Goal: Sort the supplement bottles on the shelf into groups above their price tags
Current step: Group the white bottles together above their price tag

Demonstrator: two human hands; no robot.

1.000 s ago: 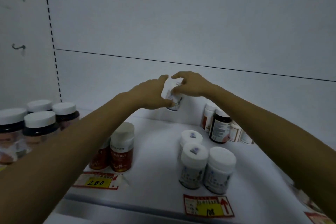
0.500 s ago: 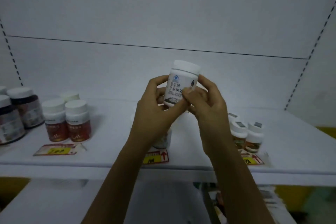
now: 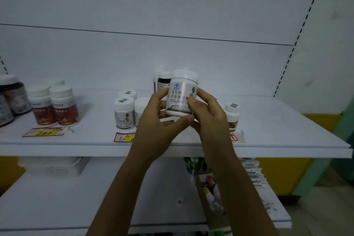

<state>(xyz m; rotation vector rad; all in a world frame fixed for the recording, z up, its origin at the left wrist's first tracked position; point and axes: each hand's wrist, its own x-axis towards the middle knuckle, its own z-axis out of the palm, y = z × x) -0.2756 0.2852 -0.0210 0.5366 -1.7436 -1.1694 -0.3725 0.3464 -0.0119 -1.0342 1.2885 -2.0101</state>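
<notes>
You're holding the bottle upright in both hands, out in front of the shelf, around the middle. Your left hand curls round its left side and base. Your right hand grips the right side, thumb on the label. Matching bottles stand just left, and red bottles sit farther left above a tag.

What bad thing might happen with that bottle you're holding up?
The left hand and right hand hold the bottle in the air, so it might slip and drop onto the shelf. The matching white bottles stand packed together; setting this one beside them could tip one over. The left hand hides part of their price tag, so the bottle might end up above the wrong one.
</notes>
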